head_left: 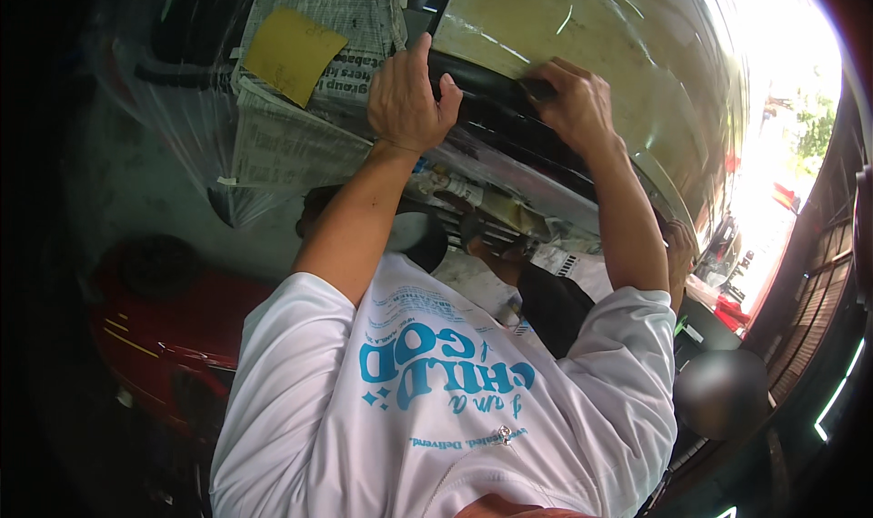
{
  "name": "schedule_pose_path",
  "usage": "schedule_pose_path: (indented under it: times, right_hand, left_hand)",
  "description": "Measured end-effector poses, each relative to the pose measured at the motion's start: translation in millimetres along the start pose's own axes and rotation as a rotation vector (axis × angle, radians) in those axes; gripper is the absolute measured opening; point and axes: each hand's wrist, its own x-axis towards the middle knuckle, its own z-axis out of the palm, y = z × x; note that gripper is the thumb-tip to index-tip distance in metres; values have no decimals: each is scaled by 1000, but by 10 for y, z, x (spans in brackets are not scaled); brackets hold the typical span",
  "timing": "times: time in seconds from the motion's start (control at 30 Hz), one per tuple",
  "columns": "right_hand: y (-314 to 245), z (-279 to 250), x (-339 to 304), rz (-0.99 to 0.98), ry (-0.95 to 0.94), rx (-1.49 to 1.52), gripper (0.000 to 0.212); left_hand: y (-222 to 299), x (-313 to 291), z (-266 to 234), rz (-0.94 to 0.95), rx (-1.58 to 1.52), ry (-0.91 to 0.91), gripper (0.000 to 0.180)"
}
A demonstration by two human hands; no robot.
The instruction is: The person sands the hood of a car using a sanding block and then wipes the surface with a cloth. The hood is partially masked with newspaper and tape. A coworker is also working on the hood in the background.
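Note:
My left hand (406, 102) rests at the edge of newspaper masking (364, 13), beside a black trim strip (491, 90). Its thumb and index finger are stretched apart, and nothing shows in it. Curled fingers of my right hand (575, 104) close on a small dark block (538, 89), whose exact kind I cannot make out. That hand is against the lower edge of a glossy yellowish-beige car panel (582, 27), where the panel meets the strip. A yellow sheet (296, 56), like sandpaper, lies on the newspaper left of my left hand.
Clear plastic film (168, 127) drapes at the left. Another person's hand (678, 256) is by the panel's lower right corner. Behind at left stands a dark red car (164, 327). Bottles and clutter (459, 189) lie below the strip, between my forearms.

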Motion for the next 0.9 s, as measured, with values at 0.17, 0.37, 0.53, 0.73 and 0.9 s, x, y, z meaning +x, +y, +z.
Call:
schedule_pose_path:
  times: [0.17,0.37,0.53,0.73,0.9]
  right_hand:
    - [64,-85,-129,31,28,-18,18]
    - [240,-77,-244,40,36,90,20]
    - [-301,126,245,13,2,3,21]
    - [-353,6,211,69,-49,1,20]
    - [-614,133,461,9,-60,-3,20]
  left_hand:
    - [-50,17,-19,-10,-13,31,54]
    - [-9,33,-49,-19,-26,-22,57]
    - [-7,-15,-41,-55,-64,-12,56]
    - [-46,-25,-57,-47,-79,10,56]
    - [-55,-28,-12,-29,-99,30,56]
